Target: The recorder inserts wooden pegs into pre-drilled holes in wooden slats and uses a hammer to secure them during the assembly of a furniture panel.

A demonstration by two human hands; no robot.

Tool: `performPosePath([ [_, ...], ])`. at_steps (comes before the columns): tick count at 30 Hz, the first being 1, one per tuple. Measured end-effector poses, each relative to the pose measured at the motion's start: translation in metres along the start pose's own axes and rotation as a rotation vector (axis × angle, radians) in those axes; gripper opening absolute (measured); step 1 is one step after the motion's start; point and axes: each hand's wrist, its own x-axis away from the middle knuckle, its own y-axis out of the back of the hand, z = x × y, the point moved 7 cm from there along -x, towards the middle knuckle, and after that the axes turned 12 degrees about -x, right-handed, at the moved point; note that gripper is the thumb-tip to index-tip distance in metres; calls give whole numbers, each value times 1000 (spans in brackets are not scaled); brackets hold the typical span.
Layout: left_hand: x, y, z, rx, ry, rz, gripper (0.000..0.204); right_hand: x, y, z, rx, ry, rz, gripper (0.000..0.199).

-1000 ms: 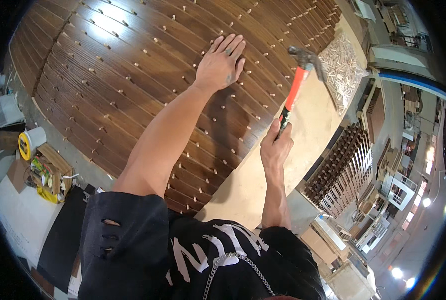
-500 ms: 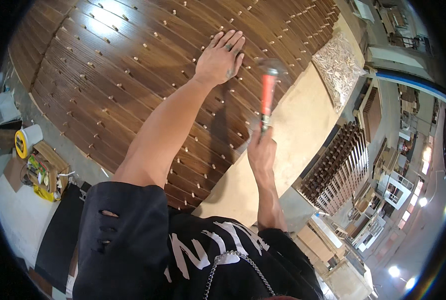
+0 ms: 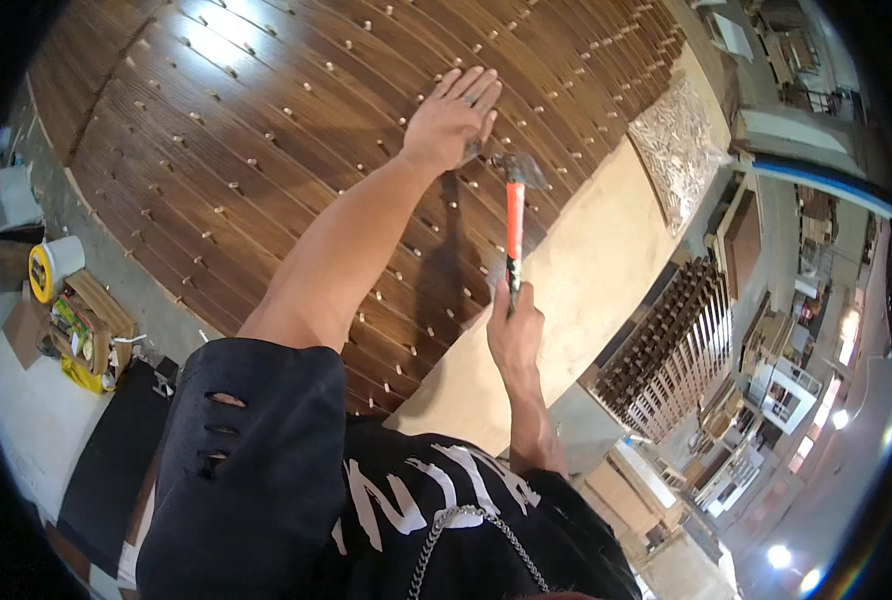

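Note:
My left hand [image 3: 451, 118] lies with its fingers stretched out over a dark brown panel of long wooden boards [image 3: 296, 190], among rows of short pale wooden dowels standing up from the surface. Close below that hand is the head of a hammer [image 3: 515, 220] with a red and black handle. My right hand [image 3: 514, 335] grips the lower handle, nearer my body. The hammer head is over the boards; whether it touches a dowel I cannot tell. Along the panel's right side runs a strip of pale plywood [image 3: 586, 265]. A clear plastic bag of loose dowels [image 3: 676, 150] rests on its far end.
To the right stands a stack of dark-topped slats [image 3: 661, 345], with more timber and pale boards [image 3: 636, 495] beyond it. On the left, a white bucket with a yellow lid [image 3: 56, 268] sits by a wooden box of odds and ends [image 3: 91, 325].
The hammer head has come into sharper view, slightly lower and to the left; my right hand has moved down a little. My left hand stays stretched over the boards. The view has shifted slightly.

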Motion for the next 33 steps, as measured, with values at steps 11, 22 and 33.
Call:
performPosePath([
  [11, -4, 0, -5, -38, -9, 55, 46, 36, 0, 2, -55, -70, -34, 25],
  [22, -3, 2, -4, -7, 5, 3, 45, 67, 0, -2, -47, 89, -115, 21],
  [33, -5, 1, -6, 9, 6, -8, 45, 95, 0, 6, -219, 253, -89, 18],
])
